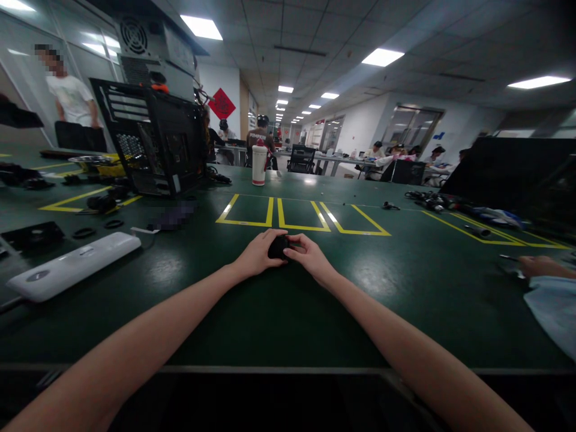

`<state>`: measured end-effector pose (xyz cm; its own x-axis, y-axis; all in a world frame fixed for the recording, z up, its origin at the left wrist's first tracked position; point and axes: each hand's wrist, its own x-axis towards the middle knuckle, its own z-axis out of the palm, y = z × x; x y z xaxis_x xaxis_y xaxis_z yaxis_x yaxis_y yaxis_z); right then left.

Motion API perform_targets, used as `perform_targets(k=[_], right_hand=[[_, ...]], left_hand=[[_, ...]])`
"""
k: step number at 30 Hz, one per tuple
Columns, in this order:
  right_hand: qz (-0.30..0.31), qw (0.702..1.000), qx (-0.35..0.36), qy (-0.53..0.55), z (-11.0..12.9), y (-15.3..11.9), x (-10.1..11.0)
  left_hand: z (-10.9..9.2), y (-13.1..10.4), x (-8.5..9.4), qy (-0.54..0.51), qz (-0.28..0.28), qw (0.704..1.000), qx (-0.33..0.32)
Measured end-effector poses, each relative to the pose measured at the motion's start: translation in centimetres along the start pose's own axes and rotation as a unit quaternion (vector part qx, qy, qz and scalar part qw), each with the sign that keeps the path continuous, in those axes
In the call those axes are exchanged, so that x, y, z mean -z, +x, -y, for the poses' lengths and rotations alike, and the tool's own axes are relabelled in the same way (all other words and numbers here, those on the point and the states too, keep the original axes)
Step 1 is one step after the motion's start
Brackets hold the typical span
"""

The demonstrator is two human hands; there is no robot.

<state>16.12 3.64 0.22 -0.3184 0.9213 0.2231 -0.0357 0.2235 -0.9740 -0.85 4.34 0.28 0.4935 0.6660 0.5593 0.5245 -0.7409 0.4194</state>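
A small black rounded object (278,248) is between my two hands, low over the green table (270,324); its exact kind does not show. My left hand (257,255) wraps round its left side, thumb in front and fingers behind. From the right, the fingertips and thumb of my right hand (309,255) pinch its edge. Just beyond my hands, yellow tape frames (303,228) mark the tabletop. Whether the object rests on the table I cannot tell.
A white power strip (76,264) lies left, near an open black computer case (157,138). A white cup (259,163) stands at the back. On the right, another person's hand (546,266) is near a metal tool. Cables (432,201) lie by a black panel (531,174).
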Motion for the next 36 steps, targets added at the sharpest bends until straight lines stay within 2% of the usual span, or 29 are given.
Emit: perform_targets(k=[3, 8, 11, 15, 19, 23, 27, 31, 36], right_hand=[[0.009, 1.000, 0.019, 0.007, -0.10, -0.12, 0.02], [-0.033, 0.998, 0.031, -0.037, -0.64, 0.38, 0.07], [-0.045, 0.998, 0.013, -0.051, -0.81, 0.59, 0.11], [-0.024, 0.998, -0.006, -0.052, -0.43, 0.24, 0.10], [0.001, 1.000, 0.017, -0.010, 0.03, -0.26, -0.03], [-0.017, 0.998, 0.039, -0.040, -0.18, -0.10, 0.02], [-0.032, 0.998, 0.020, -0.059, -0.66, 0.38, 0.26], [-0.019, 0.998, -0.008, -0.063, -0.58, 0.33, 0.30], [0.005, 1.000, 0.016, -0.003, -0.02, -0.25, -0.06]], left_hand=[[0.03, 0.02, -0.08, 0.006, -0.001, 1.000, -0.004], [0.19, 0.11, -0.18, 0.009, -0.002, 1.000, -0.006], [0.17, 0.14, -0.16, 0.005, 0.000, 1.000, -0.006], [0.17, 0.05, -0.08, 0.007, 0.006, 1.000, 0.003], [0.29, -0.07, -0.06, 0.007, 0.005, 1.000, -0.001], [0.23, -0.03, -0.08, 0.006, -0.001, 1.000, -0.007], [0.01, 0.03, -0.01, 0.004, 0.001, 1.000, -0.006], [0.00, 0.01, 0.03, 0.005, 0.003, 1.000, 0.001], [0.18, 0.05, -0.06, 0.001, -0.002, 1.000, -0.003]])
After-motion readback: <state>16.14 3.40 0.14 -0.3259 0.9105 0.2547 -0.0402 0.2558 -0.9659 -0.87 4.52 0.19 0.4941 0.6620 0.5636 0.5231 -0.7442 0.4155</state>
